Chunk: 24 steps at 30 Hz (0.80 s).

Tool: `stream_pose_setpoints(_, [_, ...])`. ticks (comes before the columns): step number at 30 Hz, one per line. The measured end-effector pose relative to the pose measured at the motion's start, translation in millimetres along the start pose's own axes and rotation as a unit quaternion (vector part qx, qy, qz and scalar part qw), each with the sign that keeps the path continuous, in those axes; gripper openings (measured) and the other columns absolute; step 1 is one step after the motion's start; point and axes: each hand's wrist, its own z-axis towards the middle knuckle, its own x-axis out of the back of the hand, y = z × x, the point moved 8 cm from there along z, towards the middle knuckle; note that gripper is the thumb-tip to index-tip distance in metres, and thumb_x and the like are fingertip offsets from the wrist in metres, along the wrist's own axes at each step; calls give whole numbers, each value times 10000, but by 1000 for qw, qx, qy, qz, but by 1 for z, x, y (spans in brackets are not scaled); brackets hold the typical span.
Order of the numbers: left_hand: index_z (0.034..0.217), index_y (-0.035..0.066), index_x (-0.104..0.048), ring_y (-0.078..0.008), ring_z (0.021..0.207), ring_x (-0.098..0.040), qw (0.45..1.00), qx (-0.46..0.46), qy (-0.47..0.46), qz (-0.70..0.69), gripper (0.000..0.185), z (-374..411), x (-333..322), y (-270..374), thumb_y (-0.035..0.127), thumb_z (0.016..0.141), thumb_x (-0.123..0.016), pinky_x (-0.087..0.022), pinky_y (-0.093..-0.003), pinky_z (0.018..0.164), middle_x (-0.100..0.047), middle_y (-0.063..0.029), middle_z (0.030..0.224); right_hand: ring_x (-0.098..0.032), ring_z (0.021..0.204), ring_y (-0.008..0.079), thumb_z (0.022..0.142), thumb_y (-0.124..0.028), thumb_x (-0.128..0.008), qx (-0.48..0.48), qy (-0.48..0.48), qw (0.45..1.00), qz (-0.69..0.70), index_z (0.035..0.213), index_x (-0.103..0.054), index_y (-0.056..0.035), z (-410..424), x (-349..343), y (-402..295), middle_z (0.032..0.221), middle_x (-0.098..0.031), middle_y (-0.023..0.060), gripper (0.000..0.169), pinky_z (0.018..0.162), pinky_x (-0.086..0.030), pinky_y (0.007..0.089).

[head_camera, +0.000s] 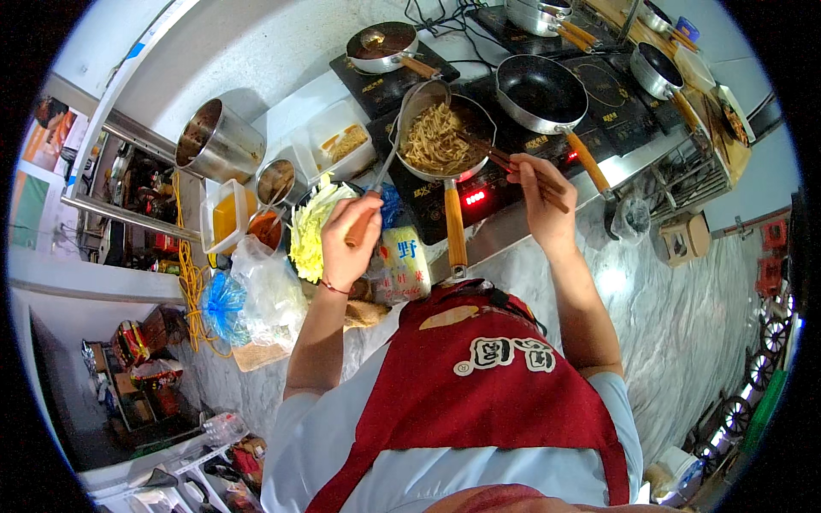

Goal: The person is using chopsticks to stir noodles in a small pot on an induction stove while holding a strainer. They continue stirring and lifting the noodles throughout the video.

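My left hand (349, 238) is closed on the handle of a mesh strainer (417, 95), whose basket rests at the upper left rim of a frying pan (451, 173). A tangle of noodles (437, 138) lies in the pan, partly against the strainer. My right hand (545, 202) holds wooden chopsticks (500, 157), their tips at the right side of the noodles. The pan sits on an induction cooker (442, 204) with a lit red display, its wooden handle pointing towards me. Shredded cabbage (314, 237) lies just left of my left hand.
An empty black pan (542, 93) stands to the right; a pan with dark liquid (381, 46) and a ladle stands behind. Leftward are a steel pot (220, 142), a plastic tub with noodles (343, 138), a container of orange sauce (232, 215) and plastic bags (269, 295).
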Motion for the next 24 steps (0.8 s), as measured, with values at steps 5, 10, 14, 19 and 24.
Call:
stream_pose_setpoints(5, [959, 21, -618, -185, 827, -607, 992, 48, 35, -114, 198, -6, 24, -7, -54, 777, -594, -463, -267, 739, -608, -93, 902, -621, 743, 119, 926, -89, -504, -8, 51, 997, 52, 968, -606, 46, -1, 25, -21, 855, -628, 87, 174, 673, -482, 225])
stream_pose_setpoints(10, [934, 33, -641, -219, 819, -614, 999, -30, -32, 27, 218, -6, 39, 36, -49, 733, -611, -472, -278, 725, -608, -100, 891, -620, 609, 133, 919, -122, -519, 50, 46, 997, -48, 913, -609, 46, -5, 40, -70, 802, -629, 93, 191, 572, -481, 227])
stream_pose_setpoints(14, [928, 46, -652, -240, 829, -616, 994, -69, -55, 58, 241, -8, 44, 60, -43, 706, -625, -482, -293, 717, -606, -105, 916, -614, 595, 128, 921, -116, -512, 61, 46, 996, -49, 878, -610, 52, -7, 50, -85, 776, -616, 90, 199, 544, -467, 220])
stream_pose_setpoints(19, [942, 66, -652, -248, 845, -619, 985, -116, -74, 103, 247, -3, 35, 69, -22, 712, -634, -496, -313, 717, -604, -102, 976, -600, 581, 120, 919, -94, -511, 81, 65, 993, -49, 872, -610, 61, 0, 57, -101, 770, -597, 75, 190, 520, -463, 224])
stream_pose_setpoints(24, [936, 98, -647, -248, 837, -630, 961, -172, -109, 189, 235, 5, 9, 54, 23, 714, -662, -520, -332, 671, -599, -90, 978, -603, 594, 132, 900, -99, -543, 46, 54, 995, -63, 869, -609, 51, 12, 42, -97, 737, -593, 77, 167, 517, -473, 246])
